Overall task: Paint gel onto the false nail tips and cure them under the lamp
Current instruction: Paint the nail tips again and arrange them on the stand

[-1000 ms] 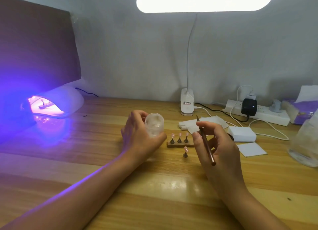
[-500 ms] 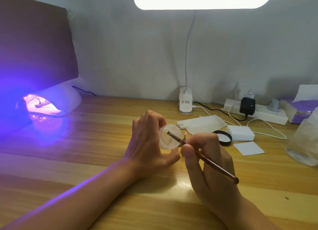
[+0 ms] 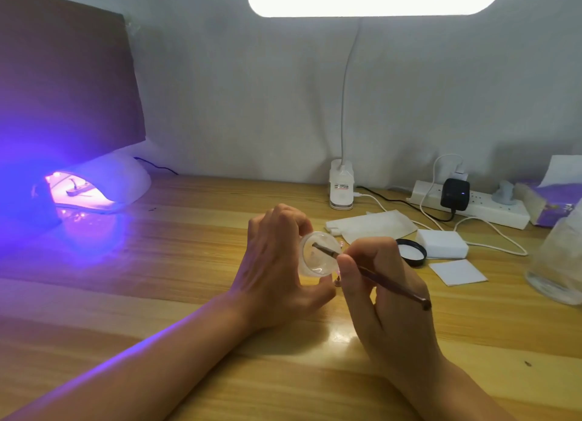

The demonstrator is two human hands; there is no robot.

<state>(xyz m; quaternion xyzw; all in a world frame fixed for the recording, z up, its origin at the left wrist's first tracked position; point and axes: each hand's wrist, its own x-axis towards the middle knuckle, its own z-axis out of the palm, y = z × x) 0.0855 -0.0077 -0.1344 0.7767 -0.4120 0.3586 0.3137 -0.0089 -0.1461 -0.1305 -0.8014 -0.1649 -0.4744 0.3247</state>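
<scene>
Wooden surface point(image 3: 189, 263): left hand point(image 3: 277, 269) grips clear round gel jar point(image 3: 315, 264), right hand point(image 3: 390, 313) pinches thin brown brush point(image 3: 393, 286) loading gel; painting, curing pending.

Left hand point(image 3: 274, 272) grips the jar point(image 3: 315, 264) — right hand point(image 3: 387, 307) pinches the brush point(image 3: 393, 286).

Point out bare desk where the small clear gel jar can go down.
Widest bare patch of the wooden desk: between the glowing purple curing lamp and the left hand. Also free: the near strip in front of the white square pad. Crowded: behind the right hand, with black round lid, white block and white power strip.
</scene>
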